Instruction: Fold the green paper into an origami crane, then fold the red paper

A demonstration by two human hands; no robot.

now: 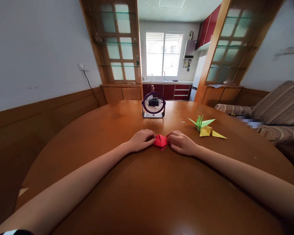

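A folded piece of red origami paper [161,141] lies on the wooden table between my two hands. My left hand [142,140] pinches its left edge, fingers curled and pressed together. At the opposite edge, my right hand [182,142] has its bent fingers closed on the paper, partly hiding that corner. Layers of the red paper show, with a dark slit near the top and a point towards me. Off to the right stand a green paper crane [200,122] and a yellow folded paper figure [209,132], apart from both hands.
A small dark fan [153,102] stands on the round brown table [152,189] beyond the red paper. To the right is a striped sofa [279,107]. A wall socket [82,67] with a cable is at left; a kitchen lies behind.
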